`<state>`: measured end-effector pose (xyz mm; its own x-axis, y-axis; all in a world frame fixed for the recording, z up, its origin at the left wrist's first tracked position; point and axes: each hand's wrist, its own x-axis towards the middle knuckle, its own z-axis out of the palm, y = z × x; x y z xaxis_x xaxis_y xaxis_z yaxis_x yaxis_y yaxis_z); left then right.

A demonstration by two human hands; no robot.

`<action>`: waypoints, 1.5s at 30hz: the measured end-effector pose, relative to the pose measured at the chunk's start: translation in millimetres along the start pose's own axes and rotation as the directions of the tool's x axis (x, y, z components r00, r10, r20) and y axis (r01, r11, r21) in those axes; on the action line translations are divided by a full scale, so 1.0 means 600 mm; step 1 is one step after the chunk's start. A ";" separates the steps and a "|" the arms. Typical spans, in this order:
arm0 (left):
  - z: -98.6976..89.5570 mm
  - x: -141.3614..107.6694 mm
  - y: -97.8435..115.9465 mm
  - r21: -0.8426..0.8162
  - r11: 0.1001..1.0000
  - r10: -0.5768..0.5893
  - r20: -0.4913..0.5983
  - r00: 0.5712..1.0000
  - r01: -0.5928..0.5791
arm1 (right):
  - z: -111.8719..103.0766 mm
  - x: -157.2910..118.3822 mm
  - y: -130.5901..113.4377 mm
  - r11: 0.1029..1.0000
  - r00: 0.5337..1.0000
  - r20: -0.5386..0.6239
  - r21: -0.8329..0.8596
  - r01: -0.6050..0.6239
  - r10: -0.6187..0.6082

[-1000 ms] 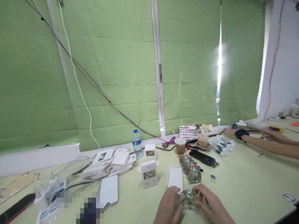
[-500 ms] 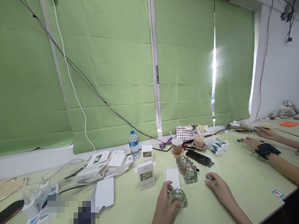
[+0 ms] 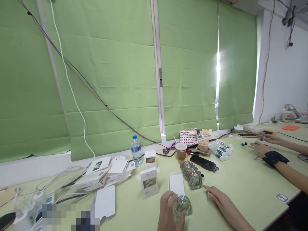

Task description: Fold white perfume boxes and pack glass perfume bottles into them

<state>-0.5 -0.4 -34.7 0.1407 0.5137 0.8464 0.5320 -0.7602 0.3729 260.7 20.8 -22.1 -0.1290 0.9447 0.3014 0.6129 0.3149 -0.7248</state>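
Note:
At the lower middle, my left hand (image 3: 168,211) has its fingers wrapped round the left side of a clear glass bottle (image 3: 183,205) with green inside, low on the table. My right hand (image 3: 218,197) is to the right of it, palm down near the table, with a small silvery cap (image 3: 207,193) at its fingertips. Behind the bottle lies a white box (image 3: 176,184). A row of similar glass bottles (image 3: 194,180) stands just beyond, between my hands, with small dark caps beside it.
Two white picture boxes (image 3: 149,183) and a water bottle (image 3: 137,151) stand left of centre, near piled cartons (image 3: 98,173) and cables. Behind are drink cups (image 3: 181,152), a black phone (image 3: 203,163) and clear tubes (image 3: 220,149). Another person's hands (image 3: 261,149) work at the right.
The view has shifted slightly. My right hand has turned over with the cap, its fingers now pointing down to the table. My left hand's fingers have shifted on the glass bottle.

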 end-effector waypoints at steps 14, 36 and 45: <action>-0.005 0.004 0.009 0.036 0.995 -0.099 0.060 0.993 0.097 | 0.012 0.000 0.003 0.994 0.990 -0.097 -0.046 0.096 -0.100; -0.032 0.037 0.030 -0.197 0.801 -0.425 0.476 0.770 0.565 | 0.060 -0.025 -0.039 0.994 0.992 -0.125 0.097 0.047 -0.035; -0.024 0.030 0.016 -0.330 0.791 -0.289 0.540 0.791 0.515 | 0.093 0.018 -0.126 0.438 0.973 0.090 0.881 -0.177 0.212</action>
<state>-4.9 -4.4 -10.4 0.4081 0.8405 0.3564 0.2175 -0.4686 0.8562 169.7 12.2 1.6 -0.0656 0.9944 0.0834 -0.3955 0.0508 -0.9170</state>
